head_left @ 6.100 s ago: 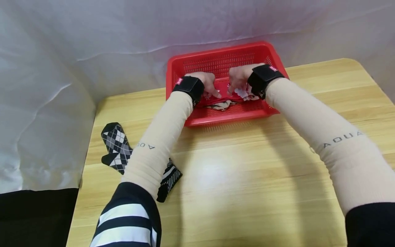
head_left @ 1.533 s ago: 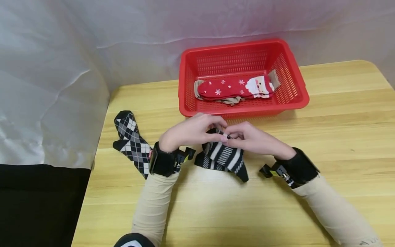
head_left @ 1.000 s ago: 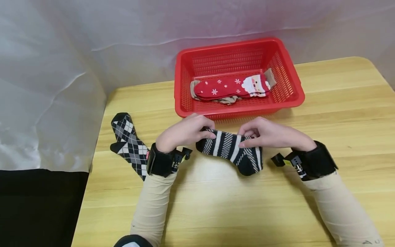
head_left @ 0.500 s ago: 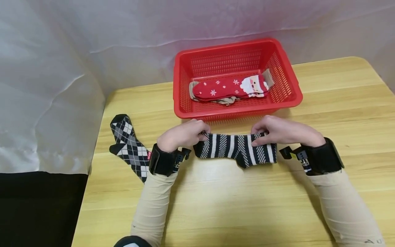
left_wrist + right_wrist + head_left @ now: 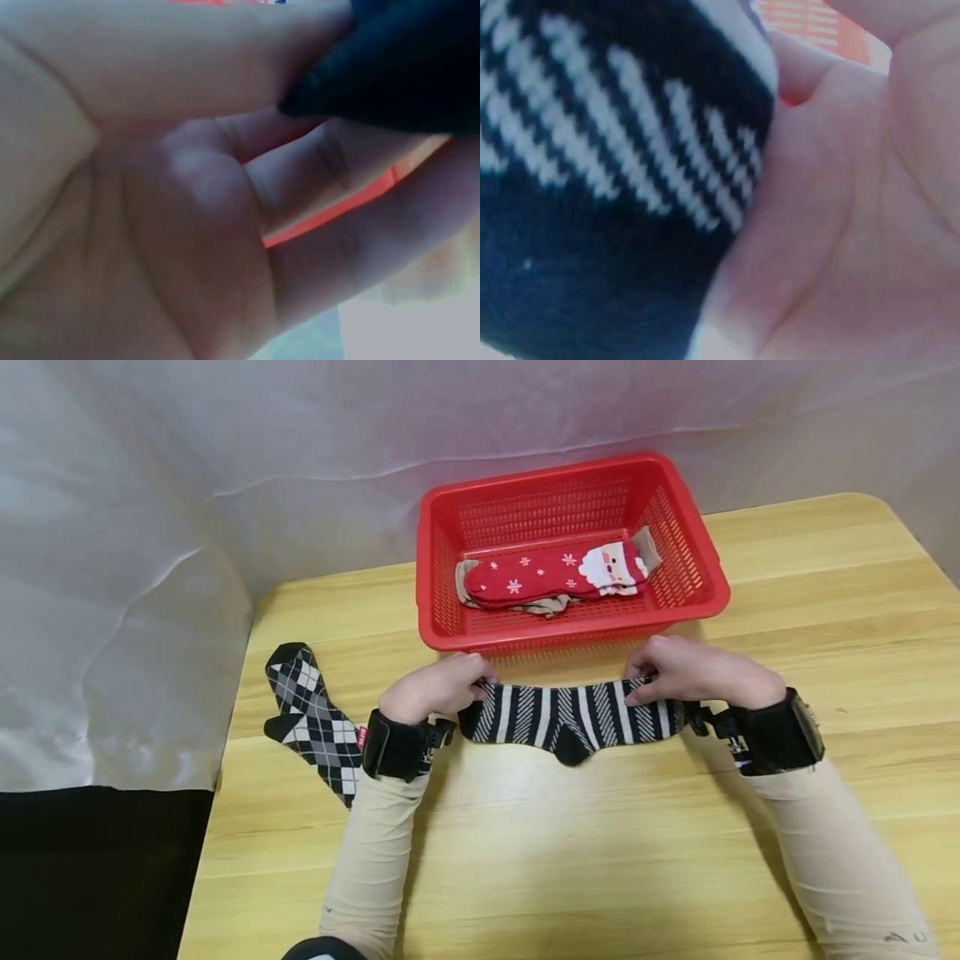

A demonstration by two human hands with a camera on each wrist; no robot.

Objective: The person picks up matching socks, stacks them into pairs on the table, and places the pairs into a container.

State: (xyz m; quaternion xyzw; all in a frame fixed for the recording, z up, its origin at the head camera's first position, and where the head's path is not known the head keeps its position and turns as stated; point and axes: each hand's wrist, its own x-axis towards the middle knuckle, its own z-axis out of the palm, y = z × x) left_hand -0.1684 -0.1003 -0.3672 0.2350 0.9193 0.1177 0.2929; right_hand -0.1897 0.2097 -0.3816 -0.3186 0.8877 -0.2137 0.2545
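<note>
Both wrist views are very close and blurred. The left wrist view shows mostly palm and curled fingers [image 5: 352,247] with a dark edge of fabric at the top; the right wrist view shows only a patch of black and white knit against the palm. The diamond-patterned sock [image 5: 311,720] is partly covered by the left wrist strap.

In the head view the striped sock [image 5: 573,720] lies flat on the wooden table [image 5: 600,860], just in front of the red basket [image 5: 697,581]. The left hand [image 5: 433,687] pinches its left end and the right hand [image 5: 693,670] pinches its right end, fingers curled over the fabric. A red Santa sock [image 5: 551,575] lies inside the basket on a beige one.

Compared with one second ago, the hands are further apart and the sock is stretched out straight; before, it was bunched and bent.
</note>
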